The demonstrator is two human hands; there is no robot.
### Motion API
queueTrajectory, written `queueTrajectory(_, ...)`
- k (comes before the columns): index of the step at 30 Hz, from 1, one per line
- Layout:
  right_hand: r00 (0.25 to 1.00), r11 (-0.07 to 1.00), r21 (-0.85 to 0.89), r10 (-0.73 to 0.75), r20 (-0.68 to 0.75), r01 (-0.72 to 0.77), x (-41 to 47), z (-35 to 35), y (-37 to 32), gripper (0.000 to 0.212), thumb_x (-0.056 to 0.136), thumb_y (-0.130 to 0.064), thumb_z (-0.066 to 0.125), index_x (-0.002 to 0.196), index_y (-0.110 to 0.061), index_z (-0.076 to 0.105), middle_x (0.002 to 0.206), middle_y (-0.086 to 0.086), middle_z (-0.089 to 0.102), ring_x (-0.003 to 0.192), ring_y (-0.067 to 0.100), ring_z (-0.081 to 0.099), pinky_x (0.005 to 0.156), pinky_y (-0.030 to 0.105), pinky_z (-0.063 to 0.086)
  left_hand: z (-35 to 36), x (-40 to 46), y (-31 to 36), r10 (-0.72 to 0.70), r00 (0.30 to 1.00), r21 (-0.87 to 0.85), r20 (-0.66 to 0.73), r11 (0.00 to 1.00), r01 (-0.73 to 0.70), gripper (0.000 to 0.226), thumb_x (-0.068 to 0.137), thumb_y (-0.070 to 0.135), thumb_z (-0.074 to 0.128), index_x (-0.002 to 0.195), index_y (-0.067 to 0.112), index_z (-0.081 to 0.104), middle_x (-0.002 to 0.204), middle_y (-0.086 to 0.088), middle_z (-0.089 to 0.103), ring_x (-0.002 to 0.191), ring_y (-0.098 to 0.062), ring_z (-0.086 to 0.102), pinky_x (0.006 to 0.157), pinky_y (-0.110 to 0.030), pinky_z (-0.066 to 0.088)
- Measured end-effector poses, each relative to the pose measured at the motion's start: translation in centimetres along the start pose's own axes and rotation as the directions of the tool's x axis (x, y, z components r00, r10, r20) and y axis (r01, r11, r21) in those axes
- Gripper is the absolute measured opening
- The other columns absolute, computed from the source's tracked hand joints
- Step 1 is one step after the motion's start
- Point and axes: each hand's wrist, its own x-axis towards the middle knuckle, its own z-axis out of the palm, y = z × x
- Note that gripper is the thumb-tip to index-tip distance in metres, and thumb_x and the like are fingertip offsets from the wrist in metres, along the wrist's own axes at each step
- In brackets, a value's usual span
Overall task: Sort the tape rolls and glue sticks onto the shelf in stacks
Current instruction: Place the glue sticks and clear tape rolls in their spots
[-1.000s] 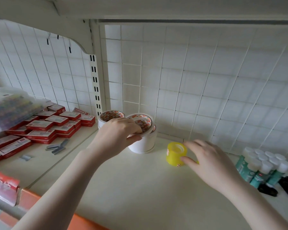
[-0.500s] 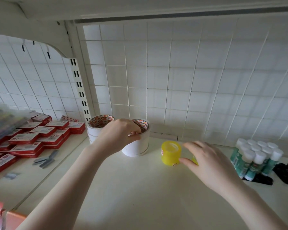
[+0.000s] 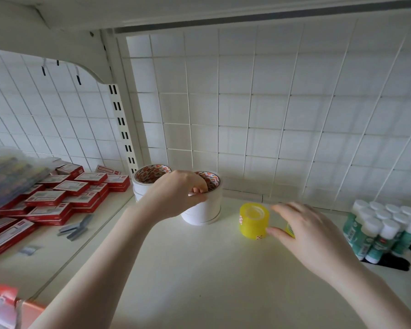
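Stack of white tape rolls (image 3: 203,210) upright on cream shelf (image 3: 199,269), smooth cylinder, red-printed core facing up; left hand (image 3: 176,195) gripping its top rim. Yellow tape stack (image 3: 254,220), glossy, upright; right hand (image 3: 306,236) loosely spread, thumb touching it. Glue sticks (image 3: 387,229) upright, far right.

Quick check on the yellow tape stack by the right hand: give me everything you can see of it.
The yellow tape stack is translucent, glossy plastic-looking tape standing upright on the cream shelf, hollow core facing up. A faint seam suggests two rolls stacked; small red-and-white label marks show near its base. It stands apart from the white tape stack to its left. The right hand has its thumb tip against the lower right side, fingers spread loosely behind, with another yellow piece partly hidden under the palm.
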Motion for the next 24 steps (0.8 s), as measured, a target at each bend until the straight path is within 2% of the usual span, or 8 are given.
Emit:
queueTrajectory(10, 0.999, 1.000, -0.004, 0.027, 0.046, -0.027, -0.12, 0.02, 0.11, 0.037, 0.067, -0.036, 0.081, 0.096, -0.017, 0.068, 0.083, -0.001, 0.066, 0.074, 0.027, 0.063, 0.055, 0.038, 0.052, 0.11, -0.20, -0.28, -0.002, 1.000, -0.045, -0.002, 0.999, 0.002, 0.010, 0.087, 0.023, 0.062, 0.086, 0.015, 0.068, 0.081, 0.005, 0.063, 0.078, -0.016, 0.057, 0.076, -0.037, 0.046)
queueTrajectory(14, 0.996, 0.999, 0.022, 0.047, 0.074, -0.049, -0.20, -0.06, 0.13, 0.037, 0.071, -0.037, 0.078, 0.101, -0.017, 0.067, 0.088, 0.000, 0.066, 0.082, 0.028, 0.063, 0.061, 0.040, 0.052, 0.20, -0.31, -0.18, 0.005, 1.000, -0.093, -0.007, 0.996, -0.005, 0.010, 0.087, 0.019, 0.063, 0.092, 0.018, 0.070, 0.081, 0.007, 0.062, 0.076, -0.012, 0.055, 0.074, -0.032, 0.045)
queueTrajectory(19, 0.995, 0.998, 0.035, 0.043, 0.086, -0.046, -0.27, -0.14, 0.12, 0.037, 0.068, -0.035, 0.080, 0.097, -0.017, 0.068, 0.084, -0.001, 0.065, 0.077, 0.027, 0.063, 0.056, 0.037, 0.051, 0.03, -0.09, -0.12, 0.009, 0.999, -0.069, 0.038, 0.998, -0.006, 0.011, 0.088, 0.018, 0.061, 0.094, 0.016, 0.070, 0.077, 0.013, 0.053, 0.074, -0.009, 0.049, 0.073, -0.026, 0.042)
queueTrajectory(24, 0.994, 0.998, 0.042, 0.046, 0.102, -0.050, -0.35, -0.42, 0.03, 0.036, 0.073, -0.038, 0.076, 0.102, -0.017, 0.067, 0.087, -0.002, 0.064, 0.083, 0.026, 0.061, 0.062, 0.037, 0.049, -0.13, -0.05, -0.04, 0.004, 0.998, -0.053, 0.059, 0.999, -0.001, 0.012, 0.089, 0.018, 0.060, 0.096, 0.017, 0.070, 0.081, 0.010, 0.056, 0.076, -0.010, 0.052, 0.076, -0.028, 0.044)
